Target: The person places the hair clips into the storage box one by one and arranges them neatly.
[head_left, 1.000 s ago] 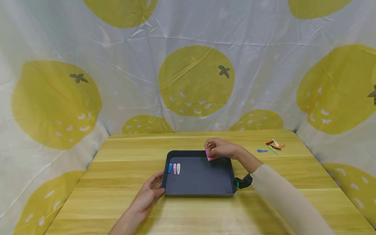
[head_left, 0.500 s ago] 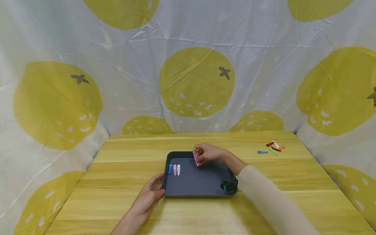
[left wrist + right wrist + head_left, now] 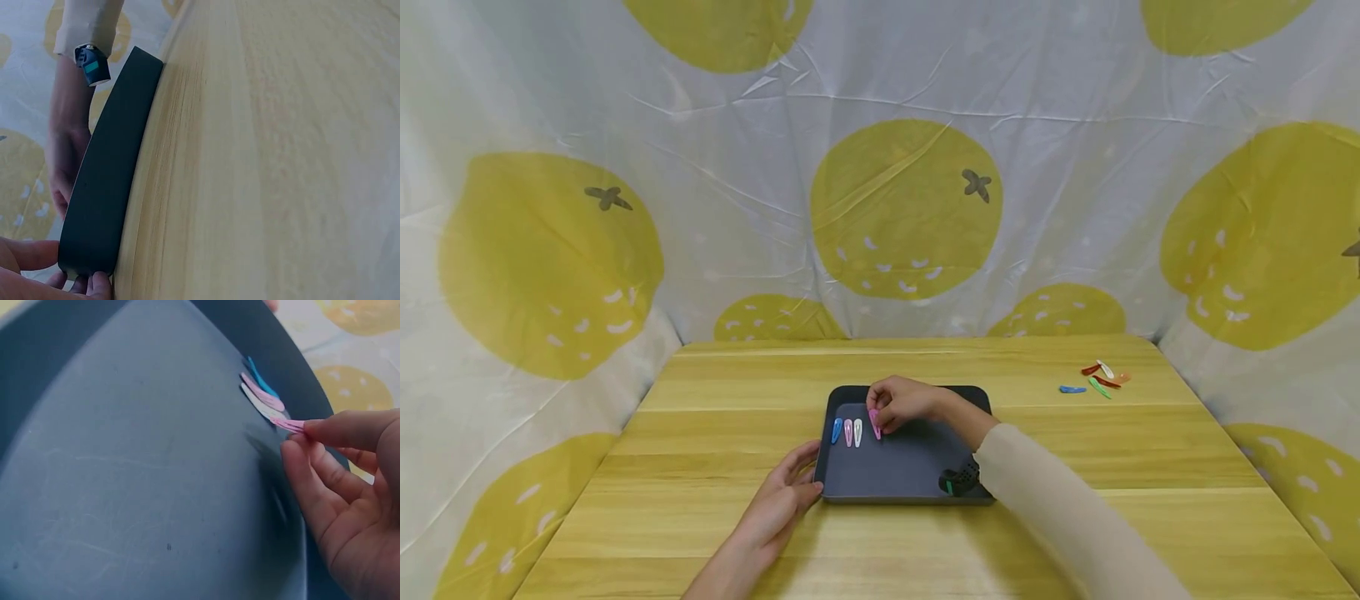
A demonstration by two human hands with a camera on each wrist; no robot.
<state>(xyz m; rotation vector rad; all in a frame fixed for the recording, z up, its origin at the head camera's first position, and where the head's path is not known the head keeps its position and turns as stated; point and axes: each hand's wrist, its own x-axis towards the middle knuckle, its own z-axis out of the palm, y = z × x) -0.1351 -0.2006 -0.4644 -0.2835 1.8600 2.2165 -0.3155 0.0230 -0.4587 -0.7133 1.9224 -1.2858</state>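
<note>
Between the thumb and fingers of my right hand (image 3: 904, 401) is a bright pink hair clip (image 3: 875, 423), pinched over the dark grey tray (image 3: 887, 475). Just left of it, a blue hair clip (image 3: 837, 430), a light pink hair clip (image 3: 848, 432) and a white hair clip (image 3: 858, 432) lie side by side on the tray floor. In the right wrist view the held clip (image 3: 289, 425) is close to the white one (image 3: 257, 403). My left hand (image 3: 785, 492) grips the tray's left edge, thumb at the near corner; the left wrist view shows fingers on the outer wall (image 3: 112, 169).
On the wooden table (image 3: 700, 450), at the far right, lies a loose group of hair clips: a blue one (image 3: 1072, 389), a green one (image 3: 1100, 387), a white one (image 3: 1105, 368), two red ones and an orange one. A lemon-patterned cloth (image 3: 737, 208) hangs behind the table.
My right hand has carried the bright pink clip leftward and lower across the tray, up beside the row of clips. The left hand keeps its grip on the tray's edge.
</note>
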